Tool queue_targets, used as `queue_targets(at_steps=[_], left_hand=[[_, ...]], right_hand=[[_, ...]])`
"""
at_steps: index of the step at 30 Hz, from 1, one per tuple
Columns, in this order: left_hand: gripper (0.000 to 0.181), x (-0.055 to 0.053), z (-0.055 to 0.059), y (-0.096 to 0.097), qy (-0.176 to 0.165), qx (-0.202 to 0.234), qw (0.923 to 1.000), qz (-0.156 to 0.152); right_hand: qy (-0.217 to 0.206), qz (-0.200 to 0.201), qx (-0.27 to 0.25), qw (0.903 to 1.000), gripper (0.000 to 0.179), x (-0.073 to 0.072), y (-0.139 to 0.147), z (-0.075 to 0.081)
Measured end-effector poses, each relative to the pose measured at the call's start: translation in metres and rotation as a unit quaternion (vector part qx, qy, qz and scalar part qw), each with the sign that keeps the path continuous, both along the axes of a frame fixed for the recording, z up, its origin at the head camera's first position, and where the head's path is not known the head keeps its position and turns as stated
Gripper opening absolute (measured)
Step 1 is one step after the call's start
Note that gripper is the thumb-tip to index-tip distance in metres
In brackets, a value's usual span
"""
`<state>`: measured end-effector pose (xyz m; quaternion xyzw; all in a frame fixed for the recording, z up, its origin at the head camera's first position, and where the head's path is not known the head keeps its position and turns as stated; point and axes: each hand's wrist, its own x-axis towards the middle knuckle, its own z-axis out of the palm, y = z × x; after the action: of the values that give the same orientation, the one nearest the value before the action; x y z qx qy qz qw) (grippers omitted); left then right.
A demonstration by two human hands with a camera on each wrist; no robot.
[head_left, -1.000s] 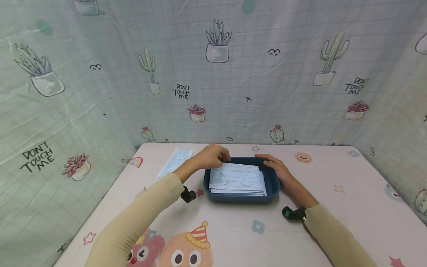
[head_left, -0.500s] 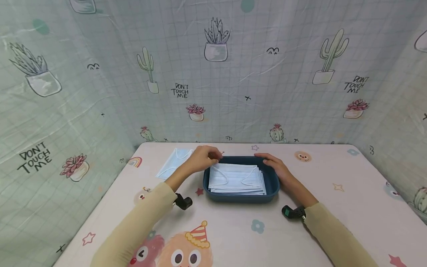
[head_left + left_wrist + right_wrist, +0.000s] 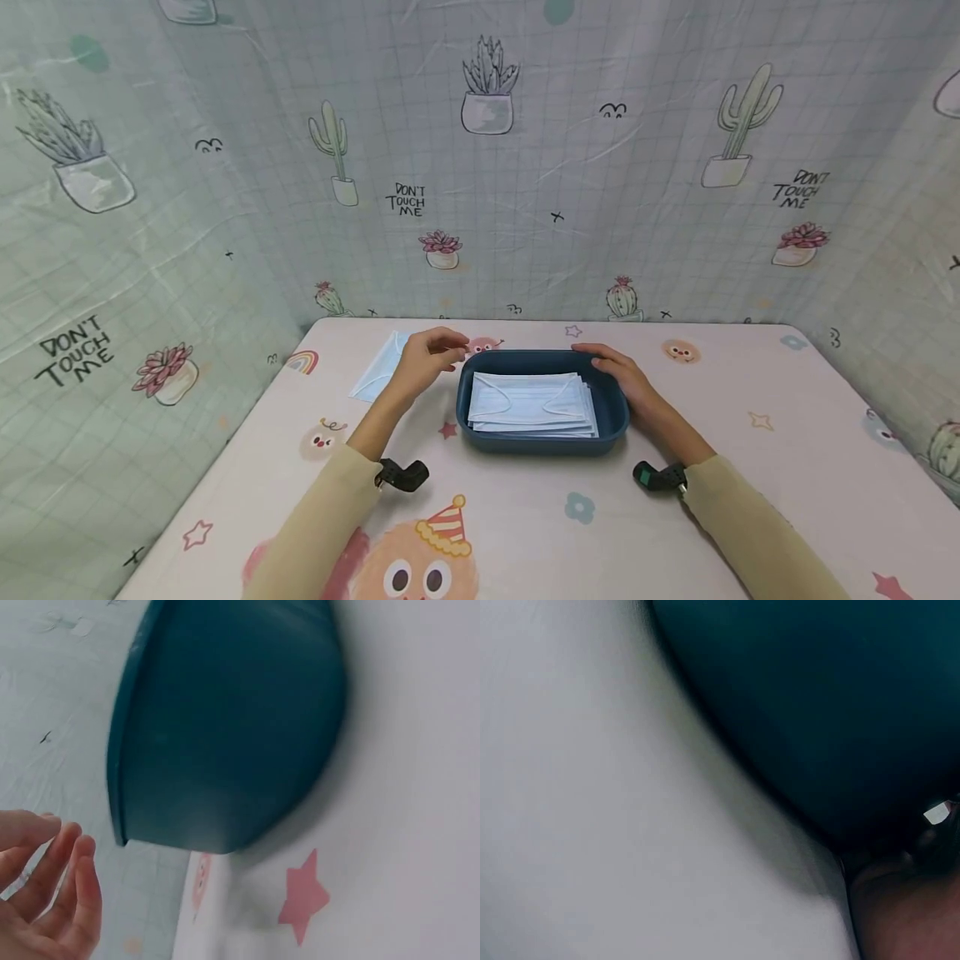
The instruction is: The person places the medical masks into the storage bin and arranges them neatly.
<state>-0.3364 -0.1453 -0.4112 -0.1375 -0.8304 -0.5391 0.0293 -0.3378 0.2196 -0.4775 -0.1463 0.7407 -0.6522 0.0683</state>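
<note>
A dark blue plastic box [image 3: 540, 447] stands on the table, with a stack of light blue face masks [image 3: 528, 404] lying flat in it, ear loops on top. My right hand [image 3: 628, 382] holds the box at its far right corner, thumb over the rim; in the right wrist view most of that hand is hidden. To the left of the box, my left hand [image 3: 426, 360] hovers with loosely bent fingers and nothing in them. Its fingertips [image 3: 84, 844] are apart from the box wall in the left wrist view. Behind this hand, another face mask [image 3: 380, 372] lies partly covered.
The table [image 3: 517, 525] has a pale cover printed with cartoon faces and stars. A curtain [image 3: 555, 167] with cactus prints hangs behind it and along both sides. Each wrist wears a small black camera [image 3: 405, 476].
My left hand has drawn back leftward from over the box's left rim to outside it, covering more of the loose mask. The right hand and the box stay put.
</note>
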Motion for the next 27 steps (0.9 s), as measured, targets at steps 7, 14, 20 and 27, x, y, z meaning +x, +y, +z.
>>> queue_targets(at_steps=[7, 14, 20, 27], left_hand=[[0.028, 0.002, 0.005, -0.024, -0.044, 0.107, 0.9897, 0.085], [0.032, -0.002, 0.000, -0.048, -0.088, 0.204, 0.9624, 0.157], [0.031, -0.001, -0.004, -0.057, -0.090, 0.235, 0.9482, 0.193], [0.031, -0.004, -0.013, -0.064, -0.054, 0.187, 0.9517, 0.237]], right_hand=[[0.002, 0.004, 0.001, 1.0000, 0.046, -0.001, 0.000, 0.000], [0.003, 0.011, 0.000, 0.9999, 0.045, 0.001, -0.001, -0.006], [0.008, 0.009, -0.002, 0.9999, 0.045, 0.001, 0.001, -0.006], [0.010, 0.011, -0.011, 0.9998, 0.046, 0.002, 0.001, -0.006]])
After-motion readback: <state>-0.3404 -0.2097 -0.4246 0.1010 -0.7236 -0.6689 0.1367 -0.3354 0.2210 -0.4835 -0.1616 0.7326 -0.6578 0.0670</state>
